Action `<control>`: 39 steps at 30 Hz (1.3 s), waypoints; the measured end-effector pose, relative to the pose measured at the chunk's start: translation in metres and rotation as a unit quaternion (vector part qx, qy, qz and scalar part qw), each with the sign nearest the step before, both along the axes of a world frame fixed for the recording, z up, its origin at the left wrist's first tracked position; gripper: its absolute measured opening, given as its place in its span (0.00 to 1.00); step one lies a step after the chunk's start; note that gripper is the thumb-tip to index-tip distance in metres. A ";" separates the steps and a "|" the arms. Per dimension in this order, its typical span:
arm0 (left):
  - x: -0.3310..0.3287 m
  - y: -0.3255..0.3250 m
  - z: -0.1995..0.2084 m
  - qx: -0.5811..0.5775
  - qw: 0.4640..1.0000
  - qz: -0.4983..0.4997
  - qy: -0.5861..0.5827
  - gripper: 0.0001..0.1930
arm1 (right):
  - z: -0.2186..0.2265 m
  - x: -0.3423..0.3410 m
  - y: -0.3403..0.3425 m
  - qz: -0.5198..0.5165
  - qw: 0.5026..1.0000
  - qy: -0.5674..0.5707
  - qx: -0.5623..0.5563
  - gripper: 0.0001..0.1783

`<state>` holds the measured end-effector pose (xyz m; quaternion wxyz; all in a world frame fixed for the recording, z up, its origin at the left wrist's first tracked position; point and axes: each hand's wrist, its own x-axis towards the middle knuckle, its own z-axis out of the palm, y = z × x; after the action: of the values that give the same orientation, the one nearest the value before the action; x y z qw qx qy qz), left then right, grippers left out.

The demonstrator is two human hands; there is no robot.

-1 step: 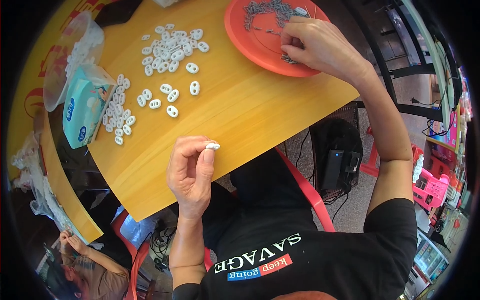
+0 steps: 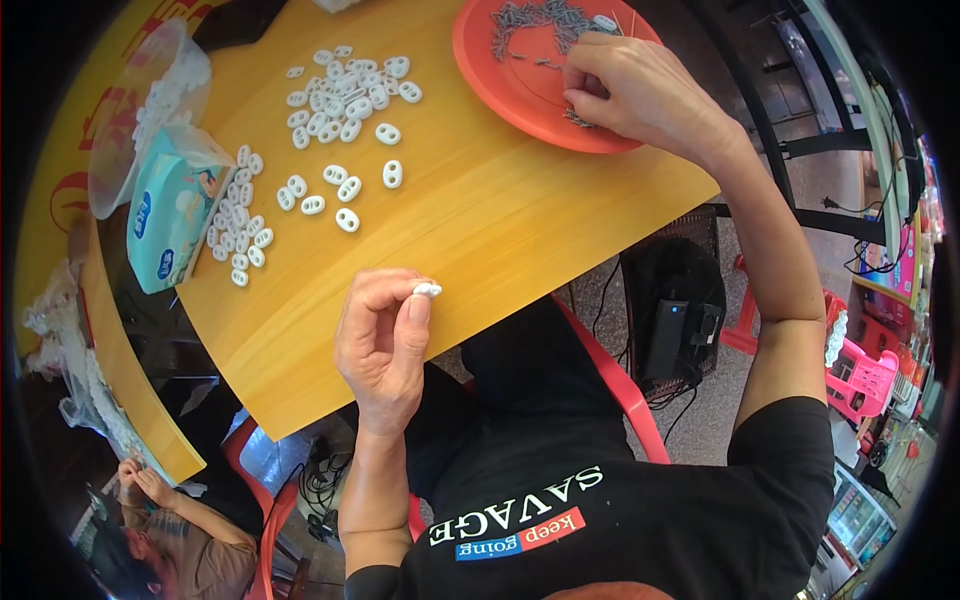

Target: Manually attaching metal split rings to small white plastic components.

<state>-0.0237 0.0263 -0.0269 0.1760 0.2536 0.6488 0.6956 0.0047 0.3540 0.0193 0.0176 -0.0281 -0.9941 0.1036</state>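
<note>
The left hand (image 2: 380,345) is raised above the near part of the desk (image 2: 500,215). Its fingers are narrowed on one small white piece (image 2: 430,290), pinched between thumb and forefinger at the tips.

The right hand (image 2: 645,95) is over the red plate (image 2: 485,80), palm turned inward. Its fingers are bent, tips close together and low, just beside some of the grey screws (image 2: 545,15); whether they grip a screw cannot be determined. Most of the screws lie beyond these fingers, toward the far side of the plate. A white oval item (image 2: 603,22) rests there too, just past the knuckles.

Ahead of the left fingers, a few two-holed white pieces (image 2: 347,220) lie scattered, with a denser heap (image 2: 357,108) farther out. To the left of those fingers, a second cluster (image 2: 240,215) sits beside a turquoise tissue packet (image 2: 165,215). A translucent tub (image 2: 108,180) containing white items stands beyond the packet.
</note>
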 end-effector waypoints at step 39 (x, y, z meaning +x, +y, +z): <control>0.022 -0.031 0.032 0.124 0.984 0.094 -0.087 0.06 | -0.009 0.029 -0.207 -0.029 0.592 0.043 -0.804 0.11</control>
<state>-0.0016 -0.0049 0.0051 0.1327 0.1494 0.5602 0.8039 0.0334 0.1469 0.0103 0.0334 -0.0551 -0.5034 0.8617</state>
